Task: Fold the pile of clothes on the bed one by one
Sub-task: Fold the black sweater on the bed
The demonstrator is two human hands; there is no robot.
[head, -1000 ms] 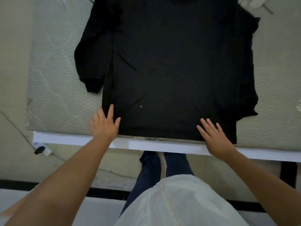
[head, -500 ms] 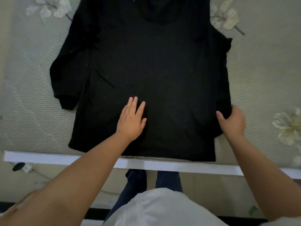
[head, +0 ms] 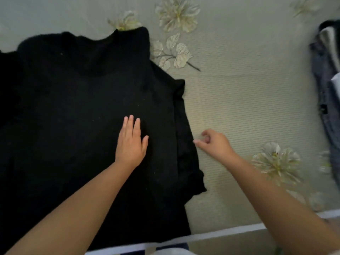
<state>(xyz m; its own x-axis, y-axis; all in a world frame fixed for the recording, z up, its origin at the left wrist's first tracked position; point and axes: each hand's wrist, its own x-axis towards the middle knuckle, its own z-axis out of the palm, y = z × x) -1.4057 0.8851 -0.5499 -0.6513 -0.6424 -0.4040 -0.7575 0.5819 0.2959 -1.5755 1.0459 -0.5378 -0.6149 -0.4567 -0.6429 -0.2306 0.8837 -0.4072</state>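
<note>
Sweater [head: 73, 111]: black, spread flat on the bed [head: 239, 92].
Left hand [head: 131, 142]: fingers straight, pressing flat on it.
Right hand [head: 214, 142]: loosely curled, holding nothing, just beside its edge.
Clothes pile [head: 327, 74]: far right.

No text, label, brand or number can be read anywhere (the black garment [head: 77, 111] and the bed cover [head: 248, 89] included).
</note>
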